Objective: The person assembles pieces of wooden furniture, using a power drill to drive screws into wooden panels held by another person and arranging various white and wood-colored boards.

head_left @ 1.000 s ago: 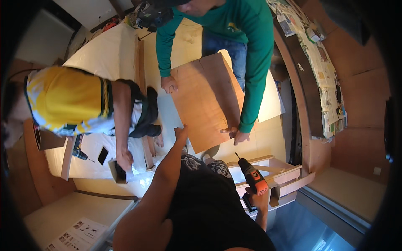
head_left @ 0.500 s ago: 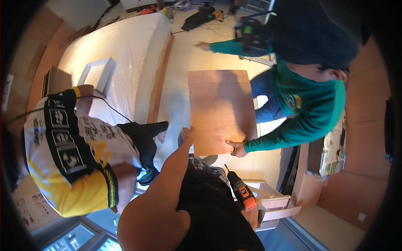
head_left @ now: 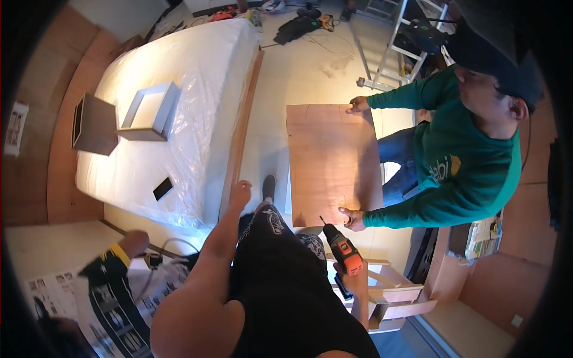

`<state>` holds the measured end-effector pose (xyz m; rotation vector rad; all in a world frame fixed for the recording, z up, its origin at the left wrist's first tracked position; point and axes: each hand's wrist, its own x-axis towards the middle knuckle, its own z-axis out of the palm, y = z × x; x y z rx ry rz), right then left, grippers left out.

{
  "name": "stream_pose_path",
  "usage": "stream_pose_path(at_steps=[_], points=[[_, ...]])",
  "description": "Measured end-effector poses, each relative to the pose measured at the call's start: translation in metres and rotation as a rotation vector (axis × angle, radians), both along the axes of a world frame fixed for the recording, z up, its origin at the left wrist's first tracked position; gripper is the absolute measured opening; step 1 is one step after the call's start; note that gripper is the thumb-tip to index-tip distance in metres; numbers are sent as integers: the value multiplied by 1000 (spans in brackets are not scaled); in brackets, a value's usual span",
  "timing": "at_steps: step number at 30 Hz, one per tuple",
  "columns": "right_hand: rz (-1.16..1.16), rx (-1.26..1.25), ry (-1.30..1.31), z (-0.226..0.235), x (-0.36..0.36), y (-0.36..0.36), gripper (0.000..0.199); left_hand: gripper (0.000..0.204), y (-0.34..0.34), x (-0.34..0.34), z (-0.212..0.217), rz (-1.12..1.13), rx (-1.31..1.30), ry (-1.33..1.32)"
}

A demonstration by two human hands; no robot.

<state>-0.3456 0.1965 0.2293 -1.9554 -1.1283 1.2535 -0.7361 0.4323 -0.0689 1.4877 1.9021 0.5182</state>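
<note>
My right hand (head_left: 353, 279) is closed round the grip of a black and orange cordless drill (head_left: 347, 253), whose bit points up toward the near edge of a brown plywood panel (head_left: 331, 161). The bit tip looks close to that edge; whether they touch I cannot tell. My left hand (head_left: 241, 194) holds nothing, its fingers loosely bent, left of the panel and apart from it. A co-worker in a green long-sleeved shirt (head_left: 465, 143) holds the panel from the right, one hand (head_left: 358, 105) at its far corner and the other hand (head_left: 352, 218) at its near edge.
On the left stands a plastic-wrapped mattress (head_left: 209, 65) bearing an open white box (head_left: 152, 110), a brown box (head_left: 98, 125) and a dark phone (head_left: 162, 188). Another person (head_left: 113, 280) is at lower left. A stepladder (head_left: 397, 53) stands far right, a slatted wooden piece (head_left: 400, 294) near right.
My left hand has let go of the panel's left edge and moved left. The co-worker's far hand now holds the panel's far corner. The person in yellow has moved down and left.
</note>
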Motion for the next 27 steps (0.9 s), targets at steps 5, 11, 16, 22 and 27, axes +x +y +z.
stream_pose_path(at_steps=[5,11,16,22,27], points=[[-93,-2,-5,-7,-42,66,41,30,51,-63,22,-37,-293,-83],[-202,-75,-144,-3,-126,163,32,32,171,-158,-20,-334,-259,-76],[-321,-315,-73,29,-167,241,39,28,229,-165,-6,-121,-538,-298],[-304,-203,-205,16,-182,296,33,28,301,-161,47,-23,-713,-447],[-315,-172,-206,12,-179,358,38,19,410,-166,52,-363,-481,-299]])
